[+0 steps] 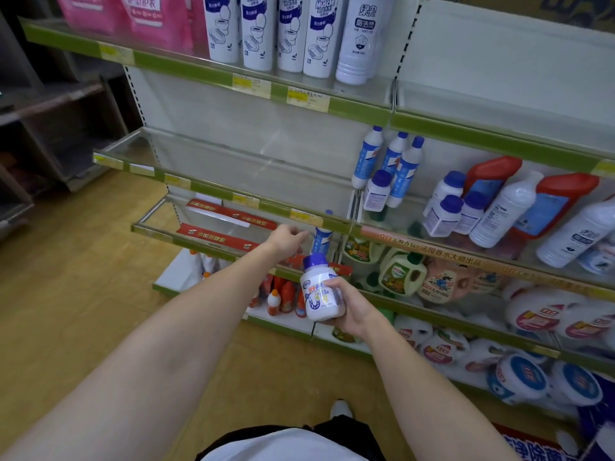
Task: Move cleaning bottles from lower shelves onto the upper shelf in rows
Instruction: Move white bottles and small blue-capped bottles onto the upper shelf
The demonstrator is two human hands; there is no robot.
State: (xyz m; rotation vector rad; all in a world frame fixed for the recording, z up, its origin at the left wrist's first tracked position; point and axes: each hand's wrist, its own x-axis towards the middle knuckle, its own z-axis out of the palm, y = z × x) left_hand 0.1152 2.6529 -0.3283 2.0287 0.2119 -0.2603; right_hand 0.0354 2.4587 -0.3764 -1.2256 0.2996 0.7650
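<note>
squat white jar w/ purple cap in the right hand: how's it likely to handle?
Jar looks like rigid plastic, so probably stiff and not fragile. Right hand wraps it alone, so likely light. Glossy label may be slippery; squat shape should resist tipping.

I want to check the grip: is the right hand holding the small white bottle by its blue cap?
No, the right hand grips the small white bottle around its body, and the blue cap stands free above.

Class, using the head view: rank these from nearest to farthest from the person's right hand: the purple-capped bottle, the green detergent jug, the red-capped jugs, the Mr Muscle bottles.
1. Purple-capped bottle, held in the right hand.
2. Green detergent jug, just right, one shelf below.
3. Red-capped jugs, upper right.
4. Mr Muscle bottles, top shelf.
</note>
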